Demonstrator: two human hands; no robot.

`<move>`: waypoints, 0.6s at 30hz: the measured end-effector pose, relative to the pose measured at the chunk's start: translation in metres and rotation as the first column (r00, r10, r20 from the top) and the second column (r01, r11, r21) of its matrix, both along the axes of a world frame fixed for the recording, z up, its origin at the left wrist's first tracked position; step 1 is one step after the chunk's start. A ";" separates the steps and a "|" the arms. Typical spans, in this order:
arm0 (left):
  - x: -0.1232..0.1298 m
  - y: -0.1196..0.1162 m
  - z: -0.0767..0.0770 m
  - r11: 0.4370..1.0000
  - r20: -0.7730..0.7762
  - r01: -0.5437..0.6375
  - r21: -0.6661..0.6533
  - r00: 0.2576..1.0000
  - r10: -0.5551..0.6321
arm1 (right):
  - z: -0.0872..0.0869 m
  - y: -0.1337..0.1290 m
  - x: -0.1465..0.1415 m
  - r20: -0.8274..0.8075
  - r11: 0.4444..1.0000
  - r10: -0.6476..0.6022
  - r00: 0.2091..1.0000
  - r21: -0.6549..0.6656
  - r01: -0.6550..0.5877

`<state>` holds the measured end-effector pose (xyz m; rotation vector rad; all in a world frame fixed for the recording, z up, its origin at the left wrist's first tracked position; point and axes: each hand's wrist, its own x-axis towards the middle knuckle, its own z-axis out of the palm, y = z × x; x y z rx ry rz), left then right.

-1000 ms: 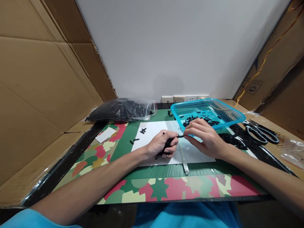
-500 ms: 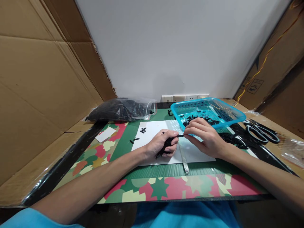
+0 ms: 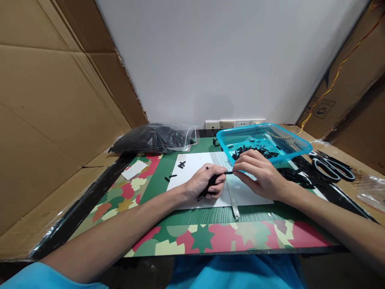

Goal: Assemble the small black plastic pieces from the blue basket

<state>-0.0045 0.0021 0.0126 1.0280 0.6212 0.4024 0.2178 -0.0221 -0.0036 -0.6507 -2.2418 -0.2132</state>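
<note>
My left hand (image 3: 207, 180) is closed around a bunch of black cord-like strips (image 3: 206, 193), whose looped ends poke out below the palm. From its thumb and forefinger a short thin black piece (image 3: 229, 172) bridges across to my right hand (image 3: 260, 172), which pinches the other end between thumb and fingertips. What the piece is exactly is too small to make out. Both hands are over a white sheet (image 3: 186, 180). Just behind the right hand, a blue plastic basket (image 3: 300, 149) contains many small black pieces (image 3: 255, 152).
A clear zip bag of black material (image 3: 150, 138) lies at the back left. Loose black pieces (image 3: 181, 164) dot the sheet and green mat. A pale strip (image 3: 234, 202) lies before the hands. To the right are black strips (image 3: 296, 178) and scissors (image 3: 326, 168); cardboard walls (image 3: 60, 80) flank the table.
</note>
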 end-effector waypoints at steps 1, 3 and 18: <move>0.000 0.000 0.000 1.000 0.002 -0.001 0.000 1.000 0.001 | 0.000 0.000 0.000 -0.001 1.000 0.000 1.000 -0.003 0.000; 0.000 0.000 0.000 1.000 0.008 -0.002 0.001 1.000 0.002 | 0.001 0.000 -0.001 -0.006 1.000 -0.004 1.000 -0.006 0.004; 0.000 0.000 -0.001 1.000 -0.042 -0.010 0.030 0.999 0.011 | 0.005 -0.002 -0.002 -0.058 0.994 -0.009 0.998 -0.105 0.003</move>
